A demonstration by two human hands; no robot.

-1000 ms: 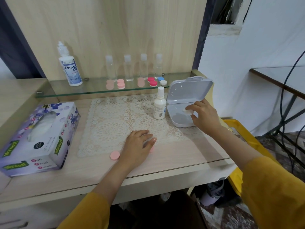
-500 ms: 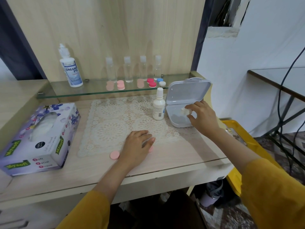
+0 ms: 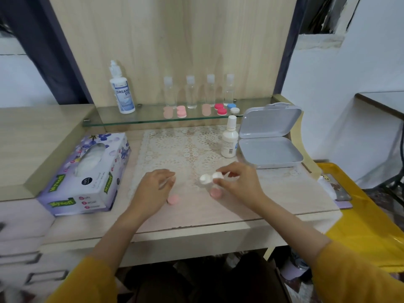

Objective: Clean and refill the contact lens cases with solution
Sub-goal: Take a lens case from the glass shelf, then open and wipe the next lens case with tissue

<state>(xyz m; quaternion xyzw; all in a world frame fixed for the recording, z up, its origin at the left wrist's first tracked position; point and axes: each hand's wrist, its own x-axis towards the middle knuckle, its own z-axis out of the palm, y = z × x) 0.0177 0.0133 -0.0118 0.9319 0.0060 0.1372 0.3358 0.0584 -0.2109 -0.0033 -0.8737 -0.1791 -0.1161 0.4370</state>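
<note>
Right hand [image 3: 238, 184] has carried white lens case [image 3: 211, 178] from grey box [image 3: 271, 149].

Tissue box [image 3: 87, 173]: far left of the right grip [image 3: 239, 183], on the counter [image 3: 196, 215].
Lace mat [image 3: 185, 147]: beneath and beyond it.
Grey box [image 3: 270, 149]: beyond, rightward, lid open.
Yellow bag [image 3: 358, 215]: right, past the counter.

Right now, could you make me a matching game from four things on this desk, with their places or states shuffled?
1. white twin-cup contact lens case
2. tall white solution bottle with blue label
3. grey plastic hinged box
4. purple flowered cardboard tissue box

A. standing on the glass shelf
B. at the wooden desk's left end
C. pinched in the right hand
D. lid open

Pairs: 1-C, 2-A, 3-D, 4-B.
</note>
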